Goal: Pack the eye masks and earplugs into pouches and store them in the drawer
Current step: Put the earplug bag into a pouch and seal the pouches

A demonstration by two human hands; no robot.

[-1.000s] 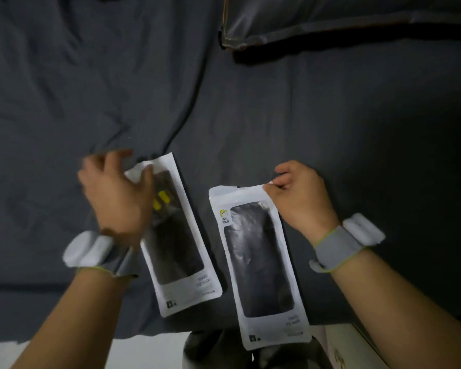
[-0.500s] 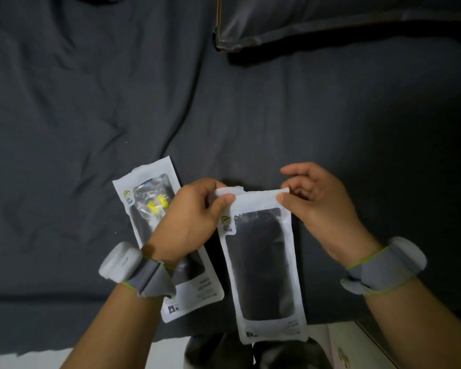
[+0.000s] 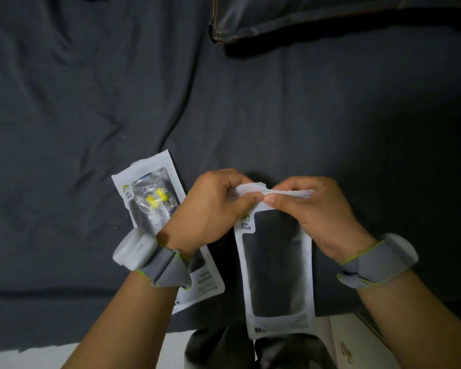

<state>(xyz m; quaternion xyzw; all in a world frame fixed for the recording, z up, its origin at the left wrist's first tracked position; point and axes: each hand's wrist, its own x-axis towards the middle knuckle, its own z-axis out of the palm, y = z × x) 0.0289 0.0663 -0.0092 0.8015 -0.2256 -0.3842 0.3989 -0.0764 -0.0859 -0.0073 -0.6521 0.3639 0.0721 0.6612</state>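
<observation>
A white pouch with a clear window (image 3: 276, 265) showing a dark eye mask inside is held up over the dark bed sheet. My left hand (image 3: 210, 209) and my right hand (image 3: 314, 209) both pinch its top edge, thumbs nearly touching at the middle. A second white pouch (image 3: 149, 201) lies flat on the sheet to the left, partly under my left wrist. Yellow earplugs (image 3: 155, 198) in clear wrap show through its window above a dark eye mask.
A dark grey sheet (image 3: 91, 102) covers the bed. A dark pillow (image 3: 330, 14) lies at the top right. At the bottom edge are a white floor strip, dark shapes (image 3: 218, 350) and a pale drawer or box corner (image 3: 357, 342).
My left hand left the left pouch and moved to the right pouch's top. Both hands then slid together along that top edge, and the pouch lifted slightly.
</observation>
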